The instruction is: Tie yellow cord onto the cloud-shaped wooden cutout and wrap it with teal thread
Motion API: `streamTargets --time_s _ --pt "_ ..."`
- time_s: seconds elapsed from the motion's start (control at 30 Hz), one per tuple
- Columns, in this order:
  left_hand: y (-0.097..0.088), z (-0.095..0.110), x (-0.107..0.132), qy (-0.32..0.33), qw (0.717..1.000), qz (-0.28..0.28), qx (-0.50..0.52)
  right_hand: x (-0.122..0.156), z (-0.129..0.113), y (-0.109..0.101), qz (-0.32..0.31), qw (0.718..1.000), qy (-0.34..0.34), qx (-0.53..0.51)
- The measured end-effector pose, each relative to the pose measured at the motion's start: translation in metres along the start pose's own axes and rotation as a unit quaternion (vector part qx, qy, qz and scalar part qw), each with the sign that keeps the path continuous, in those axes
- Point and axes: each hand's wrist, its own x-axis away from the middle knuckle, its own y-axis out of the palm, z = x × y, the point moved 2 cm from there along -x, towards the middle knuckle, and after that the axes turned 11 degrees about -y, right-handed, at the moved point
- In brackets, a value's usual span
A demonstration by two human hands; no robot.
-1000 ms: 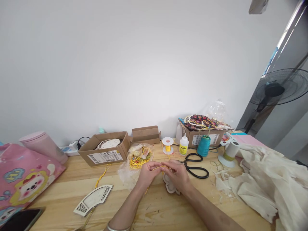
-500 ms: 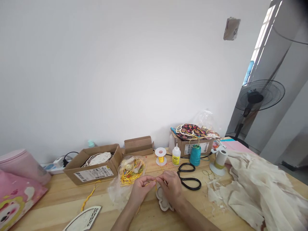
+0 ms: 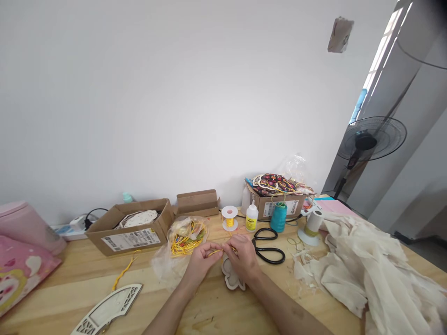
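Observation:
My left hand [image 3: 206, 257] and my right hand [image 3: 241, 253] meet fingertip to fingertip over the table. Between them runs a thin yellow cord [image 3: 214, 252], pinched by the fingers of both. Beneath my right hand hangs or lies a pale wooden piece with a scalloped edge [image 3: 230, 275], partly hidden by that hand; whether it touches the table I cannot tell. Just right of my right hand lie scissors with black handles [image 3: 270, 255], their blades out of sight. Beyond the hands stands a spool of yellow cord [image 3: 229, 219].
A plastic bag of yellow cords [image 3: 186, 239] and a cardboard box [image 3: 132, 237] are at left, with a fan-shaped wooden piece [image 3: 108, 309] in front. A glue bottle [image 3: 252, 217], teal thread cone [image 3: 278, 218] and white spool [image 3: 313, 225] stand behind. Cream cloth [image 3: 380, 265] covers the right.
The view has shifted slightly, so the tabletop things sit higher and a little further left. Both hands still pinch the yellow cord, with more of it showing between the fingers.

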Motion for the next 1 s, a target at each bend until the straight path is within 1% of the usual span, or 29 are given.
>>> streamTargets --time_s 0.1,0.3,0.33,0.47,0.8,1.0 --pt "0.001 0.002 0.001 0.012 1.0 -0.014 -0.003 0.001 -0.001 0.001 -0.001 1.0 0.009 -0.013" --pt "0.001 0.01 0.009 0.049 0.999 -0.01 -0.001 0.004 -0.003 0.002 -0.01 0.999 0.015 -0.042" --pt "0.001 0.011 0.01 0.045 0.999 -0.003 0.009 0.005 -0.002 0.002 -0.009 0.998 0.02 -0.051" --pt "0.002 0.01 0.013 -0.016 0.999 -0.018 0.03 0.006 0.002 0.003 0.005 0.996 0.04 -0.076" --pt "0.003 0.012 0.012 0.0 0.999 0.022 0.038 0.006 0.005 0.004 0.035 0.995 0.031 -0.082" --pt "0.005 0.006 0.009 -0.032 0.999 0.002 0.037 0.008 0.007 0.004 0.037 0.993 0.05 -0.104"
